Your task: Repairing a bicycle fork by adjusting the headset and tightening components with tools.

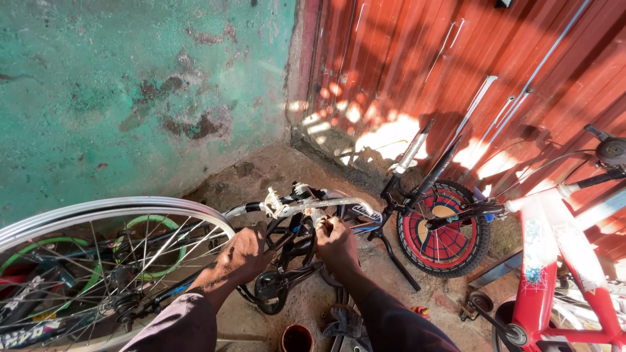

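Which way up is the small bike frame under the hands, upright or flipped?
Cannot tell for sure. The bike frame leans low over the ground, held by the left hand and right hand; no wheels show on it.

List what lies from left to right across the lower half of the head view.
Bare silver wheel rim → left hand → right hand → small red-disc wheel → red and white child's bike frame.
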